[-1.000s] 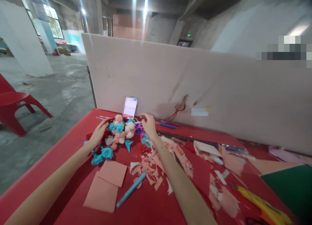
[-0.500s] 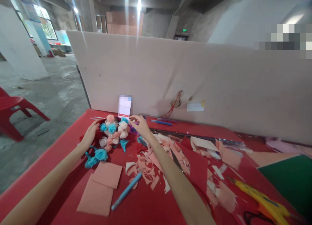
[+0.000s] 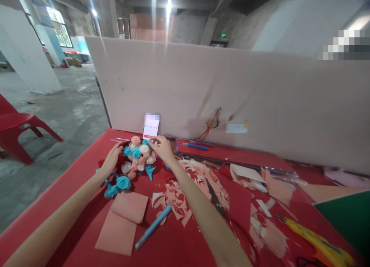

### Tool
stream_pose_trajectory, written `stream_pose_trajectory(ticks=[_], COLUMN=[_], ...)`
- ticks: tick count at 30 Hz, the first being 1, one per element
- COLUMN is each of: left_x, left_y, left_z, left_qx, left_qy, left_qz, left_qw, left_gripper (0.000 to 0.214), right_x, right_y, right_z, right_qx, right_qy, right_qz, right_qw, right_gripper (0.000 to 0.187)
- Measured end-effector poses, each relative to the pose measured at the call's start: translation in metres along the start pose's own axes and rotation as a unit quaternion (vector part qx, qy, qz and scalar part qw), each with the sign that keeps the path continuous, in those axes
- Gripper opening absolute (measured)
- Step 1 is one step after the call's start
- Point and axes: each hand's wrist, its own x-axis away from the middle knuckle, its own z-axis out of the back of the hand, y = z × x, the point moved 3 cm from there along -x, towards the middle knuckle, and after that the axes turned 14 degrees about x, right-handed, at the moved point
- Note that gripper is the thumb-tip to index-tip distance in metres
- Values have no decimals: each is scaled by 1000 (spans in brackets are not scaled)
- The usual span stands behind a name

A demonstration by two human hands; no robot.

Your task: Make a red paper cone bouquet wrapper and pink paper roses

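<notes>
A cluster of crepe-paper flowers [image 3: 141, 159] in pink, white and blue lies at the back left of the red table. My left hand [image 3: 112, 159] rests against its left side, fingers stretched out and partly hidden behind the flowers. At the back right of the cluster, the thumb and forefinger of my right hand [image 3: 163, 148] pinch the edge of a blue paper flower [image 3: 146, 143]. More blue paper flowers [image 3: 123, 182] lie below my left wrist. Behind the cluster a phone [image 3: 151, 125] with a lit screen leans on the upright board.
Folded pink paper [image 3: 117, 233] and a blue pen [image 3: 153, 227] lie in front. Paper scraps [image 3: 173, 197], scissors [image 3: 215, 197] and a yellow glue gun [image 3: 318, 240] spread to the right. A pale board [image 3: 179, 86] stands along the back edge. A red chair [image 3: 23, 122] is at left.
My right hand has shifted left onto the blue flower, and a white flower now shows more plainly beside it. My left hand stays at the cluster's side. The view has turned slightly left.
</notes>
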Motion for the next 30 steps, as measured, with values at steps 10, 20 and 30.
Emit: stream_pose_trajectory(ticks=[10,20,30], left_x=[0,0,-1], left_y=[-4,-3,-3], left_z=[0,0,0], left_qx=[16,29,31], left_qy=[11,12,11], left_qz=[6,23,16], left_qw=[1000,999,999], left_gripper=[49,52,52], right_x=[6,45,85], right_y=[-18,-4,-16], right_z=[3,17,-22], right_qx=[-17,84,179], right_qy=[29,26,-118], right_qz=[33,-82,-106], right_qw=[999,993,971], right_gripper=[11,24,21])
